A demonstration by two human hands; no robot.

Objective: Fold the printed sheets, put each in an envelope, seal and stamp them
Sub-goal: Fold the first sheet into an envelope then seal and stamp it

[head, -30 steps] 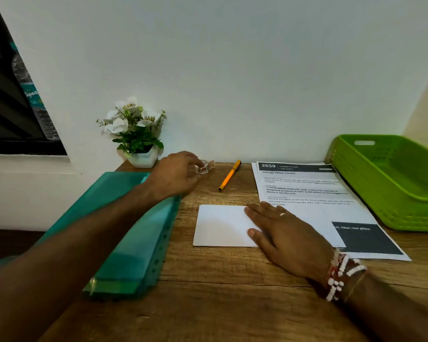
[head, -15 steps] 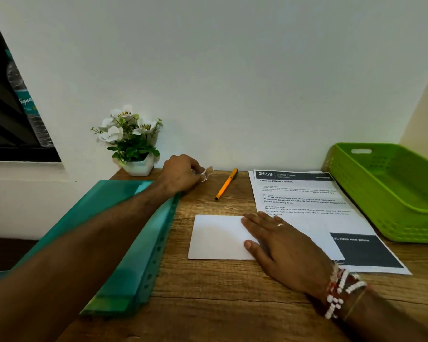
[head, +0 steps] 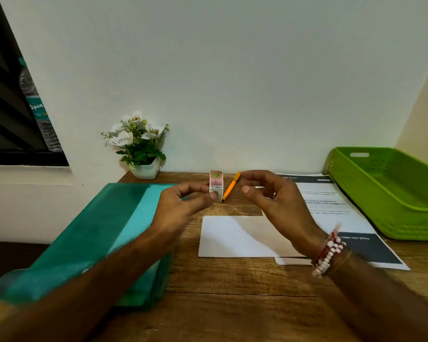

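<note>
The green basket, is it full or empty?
Empty, as far as it shows. The green basket shows only bare green floor and walls inside; its right end runs past the picture's edge, so that part cannot be checked.

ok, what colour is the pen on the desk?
Orange with a dark tip, pen, clearest in the head view.

A home desk nook: wooden desk point(head: 232, 304) against a plain wall, potted flowers point(head: 141, 146), green tray point(head: 391, 193).
</note>
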